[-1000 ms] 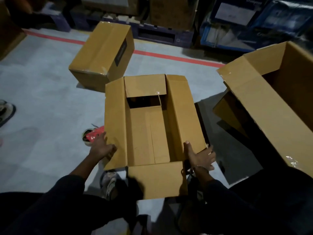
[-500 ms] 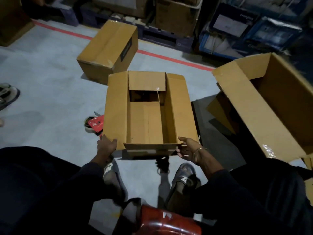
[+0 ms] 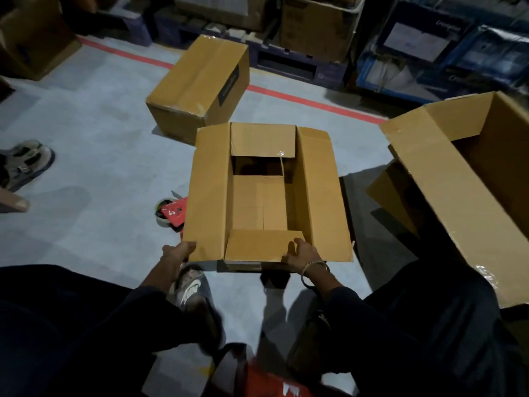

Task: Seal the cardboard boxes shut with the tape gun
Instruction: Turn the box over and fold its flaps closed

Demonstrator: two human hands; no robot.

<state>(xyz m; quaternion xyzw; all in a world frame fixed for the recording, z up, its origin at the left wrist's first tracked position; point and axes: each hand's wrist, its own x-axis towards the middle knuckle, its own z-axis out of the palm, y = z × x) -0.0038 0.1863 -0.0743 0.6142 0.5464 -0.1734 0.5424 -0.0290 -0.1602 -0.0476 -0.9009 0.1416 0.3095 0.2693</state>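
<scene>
An open cardboard box (image 3: 320, 196) stands on the floor in front of me, long side flaps spread outward, far short flap folded in. My left hand (image 3: 177, 250) grips the near corner of the left flap. My right hand (image 3: 300, 252) rests on the near short flap (image 3: 257, 245), which lies folded inward over the opening. A red tape gun (image 3: 171, 213) lies on the floor at the box's left side, partly hidden by the left flap.
A closed cardboard box (image 3: 197, 87) lies behind the open one. A larger open box (image 3: 458, 179) stands at the right. Someone's sandalled foot (image 3: 23, 164) is at the left edge. Pallets and stacked cartons (image 3: 317, 27) line the back beyond a red floor line. My feet sit just below the box.
The near short flap went from hanging outward toward me to folded inward over the opening. My right hand moved from the right flap's corner onto that flap. My left hand stayed at the left flap's corner.
</scene>
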